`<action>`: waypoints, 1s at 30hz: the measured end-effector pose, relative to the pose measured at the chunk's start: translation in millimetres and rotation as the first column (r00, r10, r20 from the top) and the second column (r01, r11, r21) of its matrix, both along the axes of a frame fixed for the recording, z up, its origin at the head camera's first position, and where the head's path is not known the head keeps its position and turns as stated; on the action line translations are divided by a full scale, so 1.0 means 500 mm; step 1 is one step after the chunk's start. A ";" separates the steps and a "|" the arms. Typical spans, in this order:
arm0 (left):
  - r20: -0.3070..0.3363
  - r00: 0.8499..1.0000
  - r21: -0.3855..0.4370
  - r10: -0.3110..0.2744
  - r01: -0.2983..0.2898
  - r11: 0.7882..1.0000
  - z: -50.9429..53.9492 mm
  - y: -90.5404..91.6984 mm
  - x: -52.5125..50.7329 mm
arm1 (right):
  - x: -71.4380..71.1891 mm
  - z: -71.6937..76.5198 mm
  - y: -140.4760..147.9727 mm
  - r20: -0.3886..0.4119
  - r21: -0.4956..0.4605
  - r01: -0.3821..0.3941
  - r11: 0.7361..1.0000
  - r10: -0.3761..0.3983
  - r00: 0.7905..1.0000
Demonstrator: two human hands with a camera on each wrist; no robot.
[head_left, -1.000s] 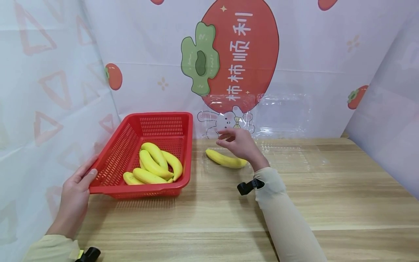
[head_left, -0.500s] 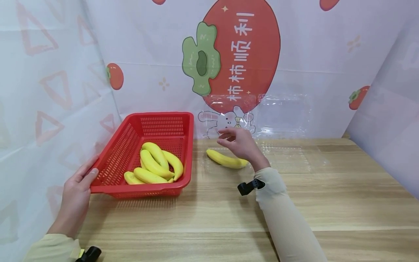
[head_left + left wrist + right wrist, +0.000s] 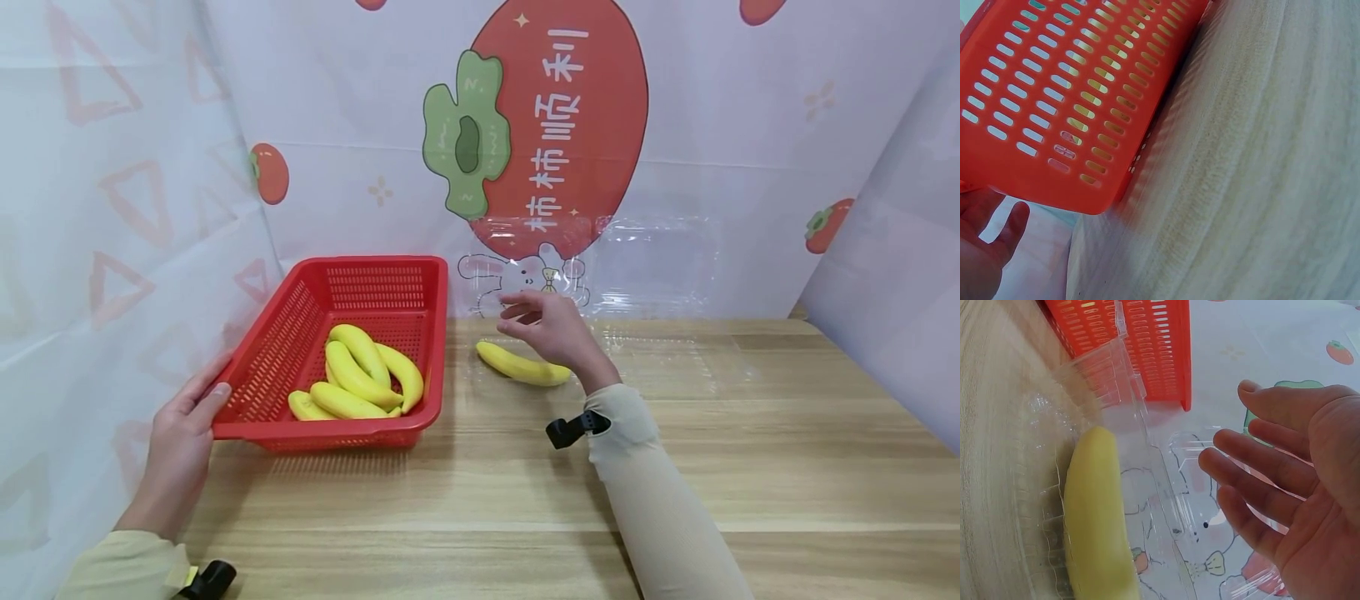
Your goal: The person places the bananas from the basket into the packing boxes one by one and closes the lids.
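My left hand grips the near left corner of a red plastic basket, thumb on the rim. Inside the basket lie several yellow bananas. My right hand hovers with relaxed, slightly bent fingers, holding nothing. Below it, a single banana rests in a clear plastic clamshell box, whose lid stands raised at the back. In the right wrist view the palm and fingers are apart from both banana and box.
A second clear clamshell box stands with its lid up to the right of the first. Behind is a printed cloth backdrop, and another cloth wall runs along the left. Everything stands on a wooden table.
The head view has drifted slightly, so everything appears a little further right. Both hands, the basket and the bananas otherwise keep their places.
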State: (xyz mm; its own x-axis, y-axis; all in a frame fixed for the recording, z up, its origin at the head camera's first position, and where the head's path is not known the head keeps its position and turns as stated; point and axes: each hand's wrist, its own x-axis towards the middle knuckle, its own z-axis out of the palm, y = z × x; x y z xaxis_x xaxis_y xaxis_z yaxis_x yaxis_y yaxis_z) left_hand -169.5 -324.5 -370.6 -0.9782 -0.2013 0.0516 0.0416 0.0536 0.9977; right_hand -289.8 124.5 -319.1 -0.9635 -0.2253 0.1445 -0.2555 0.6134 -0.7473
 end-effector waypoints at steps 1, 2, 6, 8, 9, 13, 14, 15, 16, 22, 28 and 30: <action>-0.005 1.000 0.003 -0.001 0.001 1.000 0.000 0.000 0.000 | 0.000 0.000 -0.001 -0.002 -0.003 0.000 1.000 0.000 1.000; -0.009 1.000 0.006 -0.001 0.001 1.000 0.000 -0.001 -0.001 | 0.001 0.000 -0.002 -0.004 -0.006 -0.001 1.000 0.001 1.000; -0.015 1.000 0.011 -0.001 0.001 1.000 -0.001 -0.002 -0.001 | 0.001 -0.001 -0.005 -0.010 -0.016 -0.006 1.000 0.006 1.000; -0.010 1.000 0.009 -0.002 0.002 1.000 -0.002 -0.002 -0.002 | 0.002 -0.001 -0.005 -0.016 -0.020 -0.013 1.000 0.013 1.000; -0.007 1.000 0.005 -0.002 0.002 1.000 -0.002 -0.002 -0.002 | 0.002 -0.001 -0.006 -0.019 -0.022 -0.018 1.000 0.017 1.000; -0.010 1.000 -0.002 -0.003 0.003 1.000 -0.002 -0.001 -0.003 | 0.004 0.000 -0.010 -0.040 -0.023 -0.035 0.999 0.034 0.999; -0.013 1.000 0.000 -0.002 0.002 1.000 -0.002 -0.001 -0.003 | 0.004 -0.001 -0.012 -0.044 -0.023 -0.038 0.999 0.037 0.998; -0.014 1.000 -0.001 -0.002 0.002 1.000 -0.002 -0.001 -0.003 | 0.005 -0.001 -0.014 -0.049 -0.023 -0.041 0.999 0.040 0.998; -0.015 1.000 0.000 -0.002 0.002 1.000 -0.002 0.000 -0.004 | 0.005 -0.001 -0.016 -0.053 -0.022 -0.044 0.999 0.043 0.998; -0.016 1.000 0.004 0.001 -0.001 1.000 -0.003 -0.001 -0.004 | 0.007 0.000 -0.027 -0.070 -0.018 -0.053 0.998 0.052 0.996; -0.028 1.000 0.007 0.004 -0.004 1.000 -0.003 -0.001 -0.004 | 0.012 0.001 -0.036 -0.090 -0.049 -0.066 0.997 0.061 0.994; -0.027 1.000 0.004 0.005 -0.004 1.000 -0.003 -0.001 -0.004 | 0.015 0.003 -0.041 -0.094 -0.072 -0.079 0.994 0.072 0.993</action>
